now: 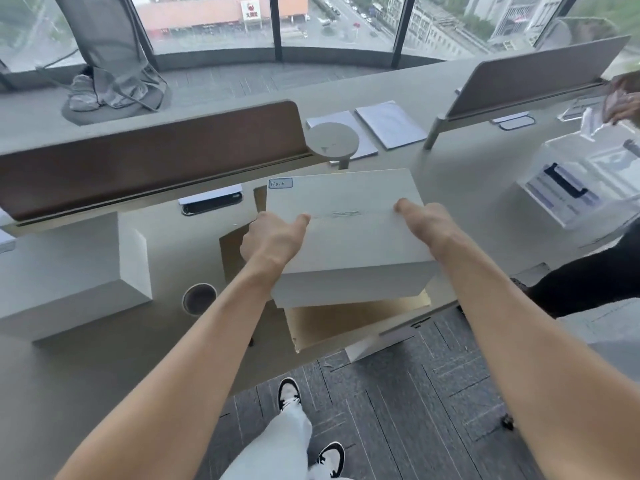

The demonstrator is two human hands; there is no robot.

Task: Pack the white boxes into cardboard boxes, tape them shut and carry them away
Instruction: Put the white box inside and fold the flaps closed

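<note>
While both hands clasp its two sides, the flat white rectangular box with a small handwritten label (346,230) hangs over the open brown cardboard carton (349,320), whose flaps show beneath and behind it.

Well to the left of the grip, a second plain white rectangular box (69,271) rests on the pale grey desk (104,368), and a round dark-lined cup recess (199,298) lies between that box and the held one.

Left hand (273,239): thumb on the top face, fingers wrapped down the left side, gripping.

Right hand (424,223): thumb on top, fingers hidden round the right side, gripping likewise.

Step in hand, by judgement: packing, with the box not yet seated. The next move calls for squaring it to the carton opening and lowering it level, clear of the flaps.

Far right of the grip, another person's hand (623,98) is at a clear plastic tray (571,188).
</note>
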